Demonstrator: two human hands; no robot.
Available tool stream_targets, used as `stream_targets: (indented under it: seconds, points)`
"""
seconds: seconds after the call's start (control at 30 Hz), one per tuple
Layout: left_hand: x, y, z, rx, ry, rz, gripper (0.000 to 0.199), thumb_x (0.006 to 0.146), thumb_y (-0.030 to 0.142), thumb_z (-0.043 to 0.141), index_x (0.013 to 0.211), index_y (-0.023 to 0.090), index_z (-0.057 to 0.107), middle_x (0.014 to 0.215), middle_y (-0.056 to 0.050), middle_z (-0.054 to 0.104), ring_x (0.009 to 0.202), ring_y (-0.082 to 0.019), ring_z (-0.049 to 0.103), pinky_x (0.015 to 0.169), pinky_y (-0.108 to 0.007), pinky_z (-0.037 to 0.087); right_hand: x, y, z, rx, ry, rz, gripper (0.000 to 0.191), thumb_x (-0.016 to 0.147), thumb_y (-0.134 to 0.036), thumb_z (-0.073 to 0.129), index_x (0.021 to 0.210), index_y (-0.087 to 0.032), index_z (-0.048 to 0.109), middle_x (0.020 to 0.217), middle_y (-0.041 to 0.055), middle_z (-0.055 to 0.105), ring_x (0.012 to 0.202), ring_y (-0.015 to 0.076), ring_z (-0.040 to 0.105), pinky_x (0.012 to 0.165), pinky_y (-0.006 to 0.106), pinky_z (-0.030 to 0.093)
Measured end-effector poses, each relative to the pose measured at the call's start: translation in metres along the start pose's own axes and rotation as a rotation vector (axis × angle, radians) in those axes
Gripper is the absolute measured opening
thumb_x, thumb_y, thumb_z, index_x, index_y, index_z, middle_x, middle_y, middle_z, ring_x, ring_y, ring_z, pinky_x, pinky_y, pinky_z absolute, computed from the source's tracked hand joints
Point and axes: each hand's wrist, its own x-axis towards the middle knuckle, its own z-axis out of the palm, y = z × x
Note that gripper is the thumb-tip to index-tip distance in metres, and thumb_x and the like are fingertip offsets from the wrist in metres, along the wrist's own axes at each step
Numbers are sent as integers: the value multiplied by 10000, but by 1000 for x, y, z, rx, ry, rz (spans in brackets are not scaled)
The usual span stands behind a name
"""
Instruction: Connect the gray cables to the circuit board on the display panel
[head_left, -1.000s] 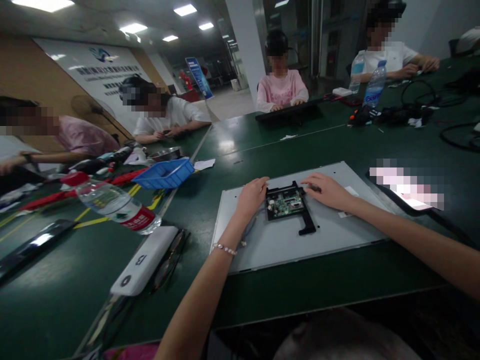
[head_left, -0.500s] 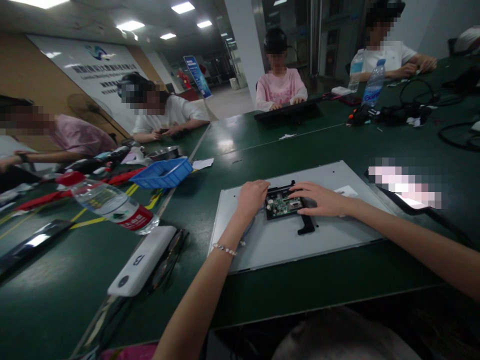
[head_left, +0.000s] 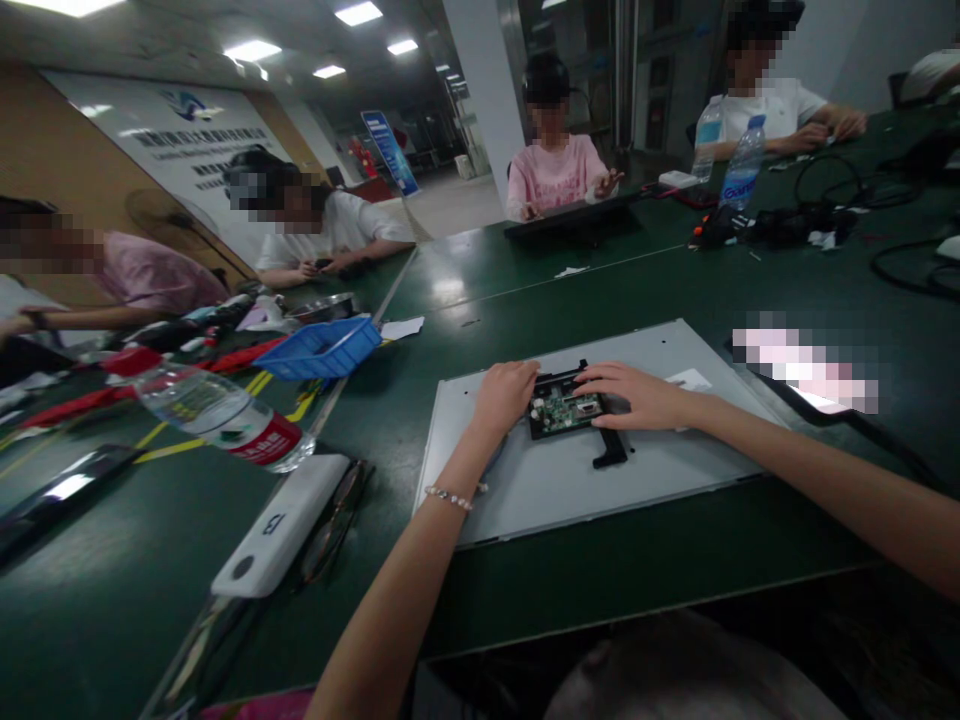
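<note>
A green circuit board (head_left: 559, 409) sits in a black plastic frame (head_left: 611, 449) on a pale grey flat panel (head_left: 525, 505). My left hand (head_left: 504, 396) is at the frame's left end, its fingers bent together and closed on the edge; its fingertips are partly hidden. Over the board's right end lies my right hand (head_left: 634, 393), open, with thumb and fingers spread apart. Its fingertips reach over the board, and whether they press on it is hard to see. Beneath that wrist shows a small white piece (head_left: 690, 382).
Left of the panel are a white power bank (head_left: 281, 525), eyeglasses (head_left: 337, 525), a tilted water bottle (head_left: 225, 415) and a blue bin (head_left: 322, 348). A phone (head_left: 806, 375) with a lit screen and a cable lies to the right. Several people sit around the green table (head_left: 645, 560).
The view has shifted slightly. My hands keep their places on the board. Across the table, a person in pink has raised one hand.
</note>
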Motion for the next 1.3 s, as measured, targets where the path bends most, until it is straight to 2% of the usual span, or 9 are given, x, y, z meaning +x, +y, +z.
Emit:
stream_targets:
  seconds: [0.1,0.23,0.43,0.6,0.73,0.93,1.3]
  points:
    - [1,-3,2,-59,16,47,211,887,182,491,957,187,690,922,-63,703,898,-205,620,802,-319,443,0,1,0,11,-4,2,504,824,-484,570,1289,-295,520,1378,43,474,1290,271,373,1074,497,305]
    - [2,-4,4,-81,53,79,218,881,188,499,962,191,702,938,-64,702,917,-213,602,799,-336,432,1,1,0,5,-8,2,503,826,-485,565,1290,-297,518,1382,40,471,1287,267,373,1073,497,302]
    - [4,-3,4,-57,36,114,229,891,189,492,984,194,701,931,-67,694,914,-206,580,810,-342,412,2,-2,-2,-12,-19,1,506,832,-487,554,1293,-281,518,1378,48,476,1281,264,376,1073,490,298]
    - [4,-2,3,-60,14,111,232,903,197,481,995,196,693,945,-72,688,928,-209,574,826,-347,402,2,-1,-2,-7,-32,14,506,834,-484,553,1303,-300,507,1388,35,467,1296,263,361,1069,497,305]
    - [4,-1,3,-56,40,74,248,916,224,464,1053,182,666,934,-82,684,936,-218,575,827,-352,395,2,0,-2,-2,-38,25,508,839,-482,550,1313,-310,496,1401,26,455,1312,264,345,1078,499,297]
    - [3,-4,3,-116,31,90,219,904,228,486,944,199,699,939,-60,688,933,-207,572,828,-346,386,3,-1,-1,-21,-35,23,506,858,-496,520,1321,-294,486,1420,32,434,1330,252,333,1098,484,282]
    - [4,-9,7,-219,22,75,214,894,227,509,961,189,708,937,-59,683,904,-191,579,837,-330,420,1,-1,-3,-7,-51,24,558,864,-508,508,1372,-294,422,1449,35,398,1341,251,329,1110,472,281]
